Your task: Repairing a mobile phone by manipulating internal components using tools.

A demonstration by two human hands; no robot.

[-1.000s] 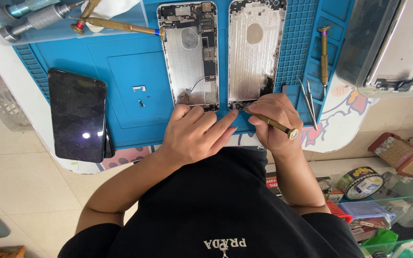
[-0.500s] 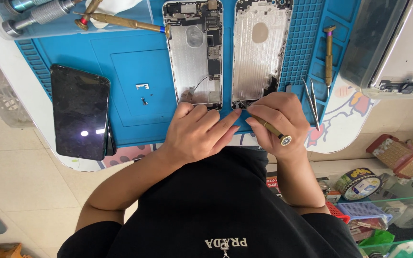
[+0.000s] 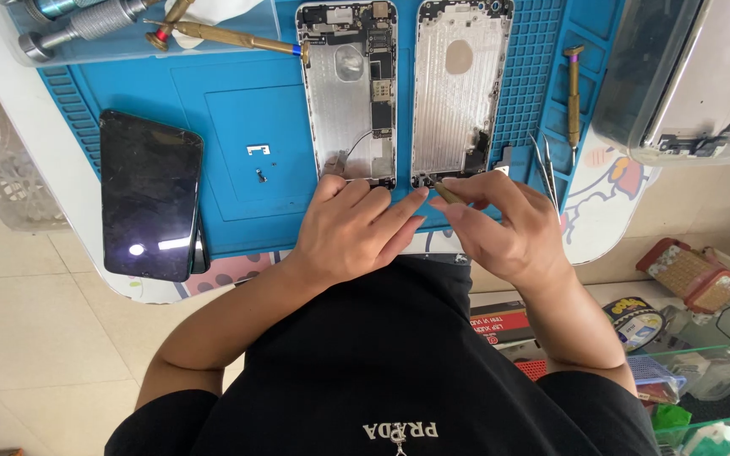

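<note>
Looking down from the head camera, I have both hands at the near edge of a blue work mat (image 3: 238, 127), working on two opened phone housings laid side by side. My right hand (image 3: 500, 224) has its fingers pinched shut around a brass-coloured screwdriver (image 3: 447, 192), whose tip rests at the near end of the right housing (image 3: 460, 89), a mostly bare silver shell with a round cut-out toward its far end. My left hand (image 3: 352, 228) lies just to the left of it, fingers curled and pressing down at the near edge of the left housing (image 3: 348, 89), which carries a circuit board along its right side; it holds nothing that I can make out, and its fingertips nearly meet those of the right hand between the two shells. To the left on the mat a dark phone screen (image 3: 149, 194) lies flat, partly over the mat's near left edge. At the far left a long brass screwdriver (image 3: 230, 35) lies across the mat, next to a silver tool (image 3: 86, 25). To the right of the housings, another small screwdriver (image 3: 574, 93) and a pair of tweezers (image 3: 544, 165) rest on the ribbed part of the mat.
</note>
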